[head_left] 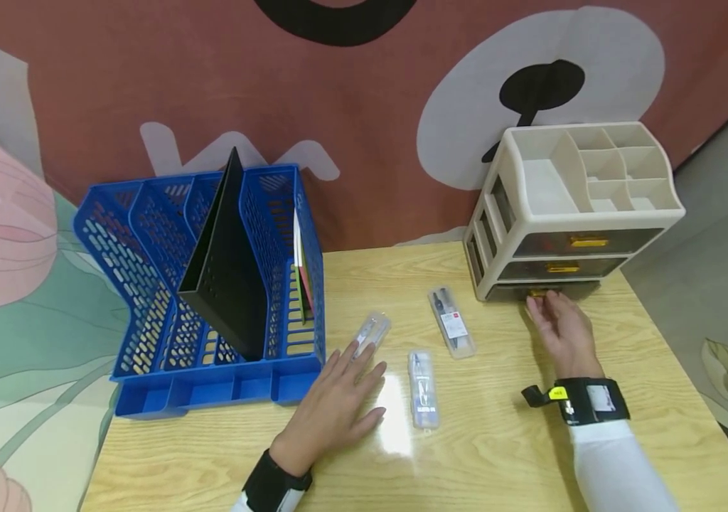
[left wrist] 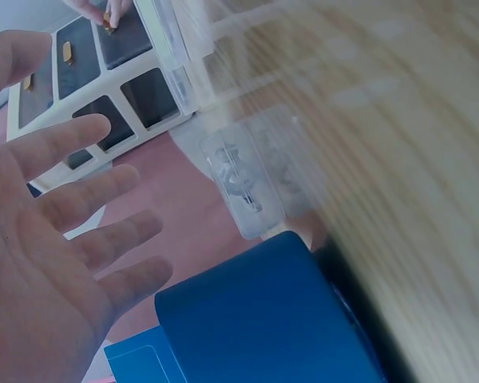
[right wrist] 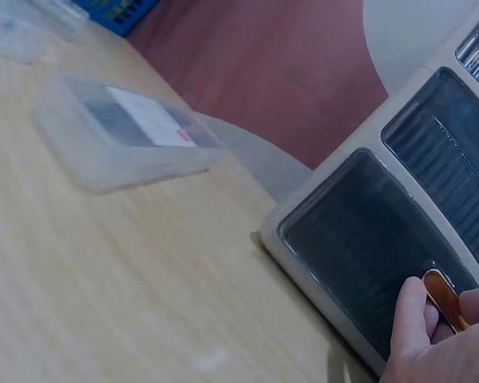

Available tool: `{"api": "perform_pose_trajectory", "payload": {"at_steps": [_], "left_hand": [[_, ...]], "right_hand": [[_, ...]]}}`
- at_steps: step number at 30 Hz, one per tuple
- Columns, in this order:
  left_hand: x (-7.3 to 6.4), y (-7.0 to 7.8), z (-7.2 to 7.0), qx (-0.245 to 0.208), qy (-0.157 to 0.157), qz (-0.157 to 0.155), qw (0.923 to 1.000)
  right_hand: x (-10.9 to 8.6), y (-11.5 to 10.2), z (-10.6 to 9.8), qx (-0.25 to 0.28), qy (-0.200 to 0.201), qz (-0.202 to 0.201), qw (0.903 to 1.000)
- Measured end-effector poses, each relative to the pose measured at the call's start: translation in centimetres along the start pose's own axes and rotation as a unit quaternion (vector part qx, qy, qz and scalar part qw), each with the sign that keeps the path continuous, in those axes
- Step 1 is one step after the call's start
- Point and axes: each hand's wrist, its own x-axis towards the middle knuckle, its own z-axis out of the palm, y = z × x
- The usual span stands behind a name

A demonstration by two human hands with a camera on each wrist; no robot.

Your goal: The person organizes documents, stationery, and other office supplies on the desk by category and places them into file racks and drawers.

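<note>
At the lower front of a small cream drawer unit (head_left: 498, 245), my right hand (head_left: 564, 333) pinches the amber handle (right wrist: 445, 299) of the dark, see-through bottom drawer (right wrist: 351, 239). My left hand (head_left: 333, 402) is spread with fingers apart, palm empty in the left wrist view. Its fingertips overlap a clear plastic case (head_left: 373, 327) in the head view. Between the hands lie two more clear cases. One case (head_left: 452, 323) has a white label and dark pens inside; the other case (head_left: 424, 391), nearer me, holds pale contents.
A blue perforated file rack (head_left: 210, 387) stands at the left, holding a tilted black folder (head_left: 229, 284) and a few thin booklets (head_left: 302, 270). The unit's top has open compartments (head_left: 607, 167). A printed cloth (head_left: 370, 128) hangs behind the wooden table (head_left: 498, 455).
</note>
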Motion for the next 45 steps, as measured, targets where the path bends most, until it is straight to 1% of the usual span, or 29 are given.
{"api": "perform_pose_trajectory", "payload": {"at_steps": [6, 14, 17, 20, 22, 25, 29, 34, 36, 38, 41, 43, 45], "left_hand": [[0.1, 0.0, -0.1, 0.003, 0.001, 0.001, 1.0000], [0.2, 0.0, -0.1, -0.003, -0.008, -0.007, 0.9999], [0.2, -0.1, 0.0, -0.001, -0.001, -0.005, 1.0000], [0.3, -0.2, 0.0, 0.001, 0.012, -0.001, 0.9999], [0.3, -0.3, 0.0, 0.000, 0.017, -0.002, 0.9998], [0.4, -0.3, 0.0, -0.001, 0.024, -0.003, 0.9997], [0.5, -0.3, 0.0, -0.005, 0.029, -0.004, 0.9996], [0.5, -0.4, -0.1, -0.008, 0.029, -0.010, 0.9995], [0.5, -0.4, -0.1, -0.009, 0.029, -0.013, 0.9995], [0.5, -0.4, -0.1, -0.006, 0.026, -0.017, 0.9995], [0.5, -0.5, -0.2, -0.007, 0.023, -0.024, 0.9994], [0.6, -0.5, -0.3, -0.008, 0.023, -0.032, 0.9992], [0.6, -0.6, -0.4, -0.013, 0.024, -0.040, 0.9988]], "right_hand": [[-1.3, 0.4, -1.1, -0.041, -0.012, -0.026, 0.9987], [-4.2, 0.6, -2.6, -0.031, -0.033, -0.042, 0.9981], [-5.1, 0.5, -3.3, -0.039, -0.032, -0.044, 0.9978], [-5.8, 0.5, -3.8, -0.043, -0.035, -0.047, 0.9974], [-6.2, 0.6, -4.1, -0.048, -0.042, -0.049, 0.9968], [-6.7, 0.8, -4.6, -0.060, -0.037, -0.055, 0.9960], [-7.2, 1.0, -5.1, -0.074, -0.017, -0.064, 0.9950], [-7.4, 1.1, -5.4, -0.069, -0.015, -0.078, 0.9944], [-7.6, 1.1, -5.3, -0.072, -0.002, -0.093, 0.9931], [-7.8, 1.1, -5.2, -0.081, 0.022, -0.117, 0.9896], [-8.2, 1.2, -4.7, -0.076, 0.066, -0.167, 0.9808], [-8.4, 1.4, -4.2, -0.065, 0.085, -0.215, 0.9706], [-8.8, 1.5, -3.7, -0.054, 0.085, -0.277, 0.9557]]}}
